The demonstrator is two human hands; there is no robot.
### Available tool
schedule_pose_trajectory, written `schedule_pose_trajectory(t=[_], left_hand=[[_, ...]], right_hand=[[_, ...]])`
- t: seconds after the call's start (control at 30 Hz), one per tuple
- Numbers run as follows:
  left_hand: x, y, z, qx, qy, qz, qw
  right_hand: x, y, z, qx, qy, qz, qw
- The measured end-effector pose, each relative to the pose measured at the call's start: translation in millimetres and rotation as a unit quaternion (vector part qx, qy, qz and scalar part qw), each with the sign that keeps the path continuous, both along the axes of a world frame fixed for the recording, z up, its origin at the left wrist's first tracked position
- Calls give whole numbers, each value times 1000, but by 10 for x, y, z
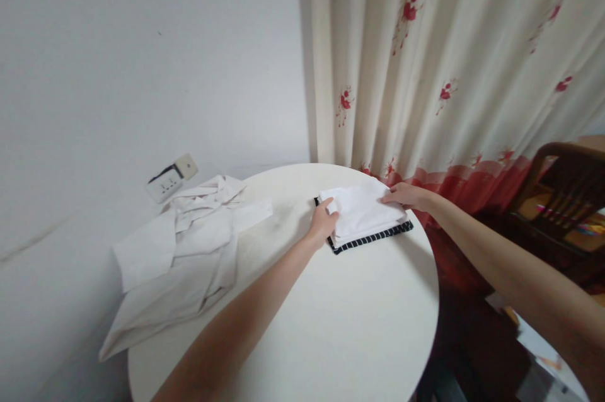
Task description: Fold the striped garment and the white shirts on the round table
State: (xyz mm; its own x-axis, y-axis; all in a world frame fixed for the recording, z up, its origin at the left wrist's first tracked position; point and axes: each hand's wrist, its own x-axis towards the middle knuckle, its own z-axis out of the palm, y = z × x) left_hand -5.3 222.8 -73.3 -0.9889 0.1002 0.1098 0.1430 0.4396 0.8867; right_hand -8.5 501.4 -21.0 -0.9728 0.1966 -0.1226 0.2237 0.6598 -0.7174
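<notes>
A folded white cloth (pixel 362 210), perhaps a garment, lies flat on top of a folded black-and-white striped cloth (pixel 373 239) at the far right of the round table. My left hand (pixel 324 220) is at the white cloth's left edge, thumb on top and fingers closed on it. On the opposite side, my right hand (pixel 405 195) pinches the upper right edge, its fingertips partly hidden by the fabric. The striped cloth shows only as a dark border below and to the left.
Rumpled white clothing (pixel 203 251) overhangs the left side of the white round table (pixel 331 326). Behind stand a wall with a power socket (pixel 167 183) and a flowered curtain (pixel 425 74). A dark wooden chair (pixel 562 200) is at the right.
</notes>
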Motion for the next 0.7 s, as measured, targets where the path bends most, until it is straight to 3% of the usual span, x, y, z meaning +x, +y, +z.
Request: schedule_pose_trajectory(t=[0.07,0.17,0.23,0.33,0.5,0.7], left_hand=[[-2,-15,91,-101,31,14,994],[10,54,223,-250,160,29,955],[-4,157,276,-314,239,-27,918],[-103,317,265,-369,239,-104,892],[-317,401,75,-390,198,-75,896],[-319,411,-73,-381,209,-42,899]], right_hand=[[-77,-13,74,104,20,6,994],[-165,-196,108,169,83,10,982],[-175,-390,66,223,113,23,968],[-135,-592,-26,284,111,18,952],[-170,-374,-73,259,62,-31,963],[-388,-98,-135,190,21,-61,980]])
